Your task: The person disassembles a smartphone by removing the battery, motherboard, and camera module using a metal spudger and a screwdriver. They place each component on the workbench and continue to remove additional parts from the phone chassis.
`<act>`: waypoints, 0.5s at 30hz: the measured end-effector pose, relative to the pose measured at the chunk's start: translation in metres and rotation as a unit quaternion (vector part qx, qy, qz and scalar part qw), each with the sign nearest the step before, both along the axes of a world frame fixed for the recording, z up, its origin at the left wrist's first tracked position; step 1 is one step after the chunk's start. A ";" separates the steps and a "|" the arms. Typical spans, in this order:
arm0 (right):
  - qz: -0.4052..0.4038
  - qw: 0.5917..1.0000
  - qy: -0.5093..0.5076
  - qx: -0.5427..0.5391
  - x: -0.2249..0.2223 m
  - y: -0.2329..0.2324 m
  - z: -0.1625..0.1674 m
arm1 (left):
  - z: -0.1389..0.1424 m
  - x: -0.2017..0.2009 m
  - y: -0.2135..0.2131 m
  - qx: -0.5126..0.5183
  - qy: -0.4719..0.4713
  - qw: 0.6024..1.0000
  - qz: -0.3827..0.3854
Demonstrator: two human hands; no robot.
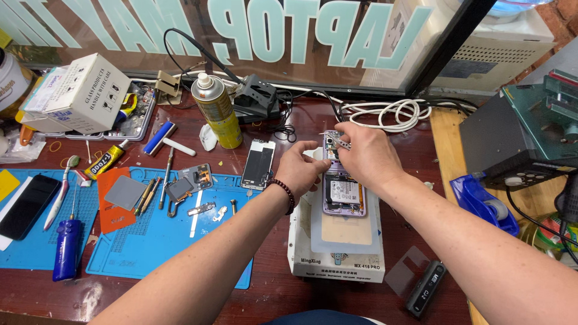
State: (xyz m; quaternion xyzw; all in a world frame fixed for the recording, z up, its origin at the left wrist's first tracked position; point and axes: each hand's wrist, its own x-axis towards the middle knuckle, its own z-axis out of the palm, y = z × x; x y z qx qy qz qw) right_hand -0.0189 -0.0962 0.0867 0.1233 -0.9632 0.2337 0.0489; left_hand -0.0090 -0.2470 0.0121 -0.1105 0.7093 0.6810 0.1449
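Two bare hands meet over an opened purple phone (343, 194), which lies face down on the pale pad of a white heating plate (335, 265) near the middle of the bench; that plate is the landmark for everything else. Far left of the plate: a dark phone (25, 204) and a blue pen-shaped tool (66, 248) parked on a blue mat (153, 241), probably laid aside but within reach. Left of the plate, on the same mat: a grey square pad (125, 192), tweezers (167, 177) and small loose parts, spread flat, likely so nothing rolls off. Behind and left of the plate: a yellow spray can (217, 111) standing upright, and a removed phone back panel (258, 164) lying flat. At the plate's left edge the left hand (299, 168), beaded bracelet at the wrist, presses its fingers against the phone's side, apparently to steady it; fingers curled together, nothing gripped. Over the phone's top end the right hand (368, 157) pinches closed on a thin flat cable (337, 140), lifted slightly off the body. Right of the plate: a blue tape dispenser (483, 204), and a coiled white cord (391, 113) behind.
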 end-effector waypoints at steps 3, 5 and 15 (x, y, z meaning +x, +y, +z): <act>-0.007 1.000 -0.008 0.020 0.003 -0.002 0.003 | 0.000 0.000 0.000 0.000 0.000 1.000 0.002; -0.002 1.000 0.002 0.021 0.005 -0.004 0.005 | 0.000 0.000 0.000 -0.003 -0.003 1.000 0.003; 0.017 0.999 0.018 0.047 0.009 -0.007 0.006 | 0.008 0.002 -0.001 -0.006 -0.004 1.000 0.001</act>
